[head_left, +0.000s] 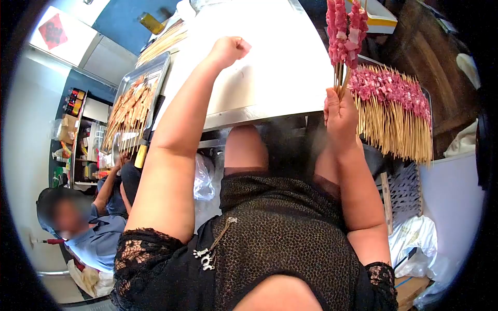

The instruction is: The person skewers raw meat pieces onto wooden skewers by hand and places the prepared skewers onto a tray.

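My right hand [341,113] is wrapped round the bare sticks of several meat skewers [346,33], whose raw pinkish-red meat points away from me. They are at the right edge of the white tabletop [270,72]. My left hand [229,53] is closed in a fist or pinch over the white top; a pinkish bit shows at its fingertips, and I cannot tell if it is meat or skin. Just right of my right hand, a tray [428,98] holds many rows of raw meat skewers [391,93], their stick ends toward me.
At left, a metal tray [165,70] holds browner skewers [132,106]; a yellow handle [140,156] lies near its lower edge. Loose bare sticks [163,44] lie beyond it. A person in a cap [46,199] sits at left. A yellow-and-white container [381,20] stands far right.
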A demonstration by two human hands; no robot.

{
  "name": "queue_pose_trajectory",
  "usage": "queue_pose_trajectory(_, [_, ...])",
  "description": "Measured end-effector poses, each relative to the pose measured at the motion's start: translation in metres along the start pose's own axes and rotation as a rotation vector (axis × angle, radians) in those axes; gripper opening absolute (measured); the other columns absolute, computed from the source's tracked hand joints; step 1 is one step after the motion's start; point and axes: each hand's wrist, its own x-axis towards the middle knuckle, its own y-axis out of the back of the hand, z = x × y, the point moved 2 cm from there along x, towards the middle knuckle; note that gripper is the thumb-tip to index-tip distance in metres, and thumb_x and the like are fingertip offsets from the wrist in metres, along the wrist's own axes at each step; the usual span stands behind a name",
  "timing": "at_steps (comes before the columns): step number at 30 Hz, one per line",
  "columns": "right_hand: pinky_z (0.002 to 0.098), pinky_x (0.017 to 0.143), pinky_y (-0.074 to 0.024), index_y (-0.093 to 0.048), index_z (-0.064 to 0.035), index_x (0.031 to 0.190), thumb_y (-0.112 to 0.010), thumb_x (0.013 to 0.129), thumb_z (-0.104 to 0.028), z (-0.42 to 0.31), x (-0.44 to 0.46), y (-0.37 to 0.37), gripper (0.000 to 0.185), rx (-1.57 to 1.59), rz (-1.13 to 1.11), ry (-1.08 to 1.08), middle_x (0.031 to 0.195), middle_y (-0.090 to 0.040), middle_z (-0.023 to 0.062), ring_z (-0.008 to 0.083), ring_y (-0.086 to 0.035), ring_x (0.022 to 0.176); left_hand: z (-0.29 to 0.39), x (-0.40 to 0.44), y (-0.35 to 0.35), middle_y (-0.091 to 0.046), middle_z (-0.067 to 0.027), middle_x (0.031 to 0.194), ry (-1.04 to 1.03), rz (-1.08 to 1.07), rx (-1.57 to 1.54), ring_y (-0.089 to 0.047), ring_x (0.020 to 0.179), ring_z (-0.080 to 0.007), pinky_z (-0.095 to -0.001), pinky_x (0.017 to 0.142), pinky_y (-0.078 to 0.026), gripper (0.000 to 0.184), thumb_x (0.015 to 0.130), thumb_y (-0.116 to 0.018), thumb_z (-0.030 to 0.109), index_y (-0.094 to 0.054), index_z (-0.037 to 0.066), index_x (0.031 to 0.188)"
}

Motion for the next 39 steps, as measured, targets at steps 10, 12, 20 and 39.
queue_pose_trajectory(10, [0.0238,0.042,-0.0355,-0.052,-0.0025,0.084,-0.051,0.092,-0.023,0.006,-0.002,-0.009,0.022,0.043,-0.036,-0.001,0.055,-0.047,0.0002,0.0078,-0.044,0.045,0.002,-0.053,-0.014,-0.066,-0.0041,0.081,-0.072,-0.082,0.311,-0.059,0.074,-0.0099,-0.0244,0.07,-0.048,0.01,0.077,-0.064,0.002,-0.067,0.003,0.087])
queue_pose_trajectory(12, [0.0234,0.042,-0.0354,-0.052,-0.0023,0.084,-0.051,0.093,-0.023,0.002,-0.002,-0.01,0.022,0.005,-0.03,-0.004,0.055,-0.047,0.0002,0.0076,-0.044,0.045,0.005,-0.041,-0.017,-0.066,-0.004,0.08,-0.065,-0.046,0.311,-0.059,0.073,-0.0097,-0.0242,0.07,-0.048,0.009,0.077,-0.064,0.002,-0.067,0.003,0.086])
queue_pose_trajectory(20, [0.0223,0.042,-0.0357,-0.053,-0.0015,0.086,-0.05,0.093,-0.023,0.007,0.001,-0.01,0.023,0.073,-0.06,-0.065,0.056,-0.047,-0.0006,0.0063,-0.044,0.046,-0.018,0.044,-0.018,-0.065,-0.0053,0.077,0.121,0.233,0.011,-0.058,0.068,-0.0126,-0.0247,0.066,-0.047,0.012,0.079,-0.058,0.002,-0.067,0.006,0.085])
queue_pose_trajectory(39, [0.0168,0.038,-0.0312,-0.047,-0.0088,0.084,-0.045,0.095,-0.021,-0.005,-0.013,-0.029,0.017,0.089,-0.128,0.003,0.063,-0.042,-0.0042,0.0025,-0.039,0.047,-0.061,-0.313,-0.032,-0.063,-0.0088,0.1,0.402,0.418,-1.213,-0.06,0.079,-0.0101,-0.0192,0.066,-0.048,0.03,0.086,-0.057,0.008,-0.053,0.0,0.115])
